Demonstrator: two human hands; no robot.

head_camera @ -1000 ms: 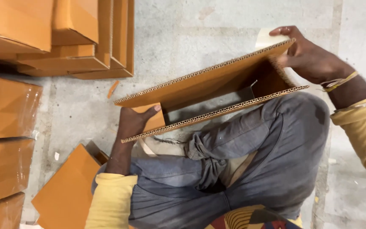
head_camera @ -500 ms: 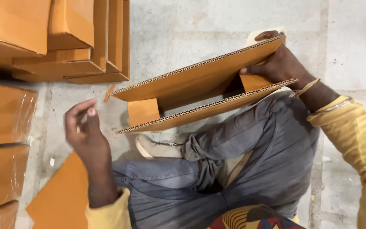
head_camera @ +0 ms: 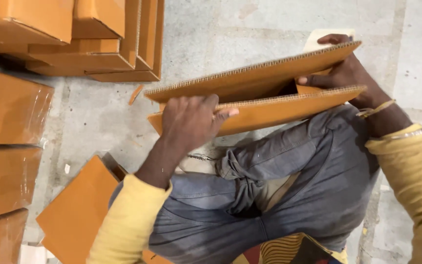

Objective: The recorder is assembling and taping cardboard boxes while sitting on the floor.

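Observation:
An orange corrugated cardboard box [head_camera: 269,85], half opened with its flaps loose, lies across my raised knee in grey trousers [head_camera: 289,166]. My left hand [head_camera: 189,122] presses on the near flap at the box's left end, fingers spread over its edge. At the right end, my right hand [head_camera: 343,73] grips the box, with the thumb over the far panel and the fingers reaching inside. A pale roll of tape [head_camera: 323,39] shows just behind that hand.
Stacks of flat and folded orange boxes [head_camera: 94,39] stand on the concrete floor at the top left. Taped orange boxes [head_camera: 6,146] line the left edge. A flat orange sheet [head_camera: 76,210] lies by my left leg. A small orange scrap [head_camera: 135,94] lies on the floor.
My left hand, lifted free of the box half a second ago, has come down onto the near flap at the left end. The box has closed flatter. My right hand keeps its hold.

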